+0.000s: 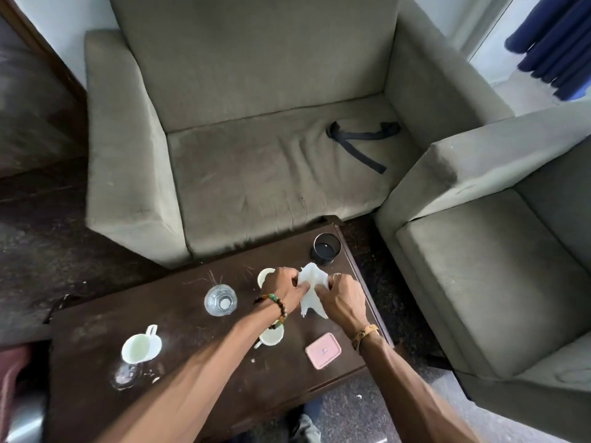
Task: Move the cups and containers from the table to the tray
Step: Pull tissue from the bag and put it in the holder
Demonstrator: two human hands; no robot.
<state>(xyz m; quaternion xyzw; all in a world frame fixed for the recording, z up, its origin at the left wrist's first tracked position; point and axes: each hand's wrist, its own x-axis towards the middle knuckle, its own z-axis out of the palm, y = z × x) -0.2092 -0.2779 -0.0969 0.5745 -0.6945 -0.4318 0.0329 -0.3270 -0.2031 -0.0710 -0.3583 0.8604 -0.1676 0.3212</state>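
Both hands grip a crumpled white tissue [311,281] over the far right part of the dark wooden table [198,356]: my left hand [286,287] pinches its left side, my right hand [342,298] its right side. A white cup [264,277] is partly hidden behind my left hand. Another white cup [271,336] lies under my left wrist. A white mug with a handle [140,346] stands at the left. A clear glass [220,300] stands in the middle, a dark glass [325,249] at the far right corner. A pink lidded container [323,350] lies near my right wrist. No tray is in view.
A grey-green sofa [256,155] with a black strap [361,139] on its seat stands behind the table. An armchair [495,266] of the same fabric stands to the right. A second clear glass [124,375] sits at the table's near left.
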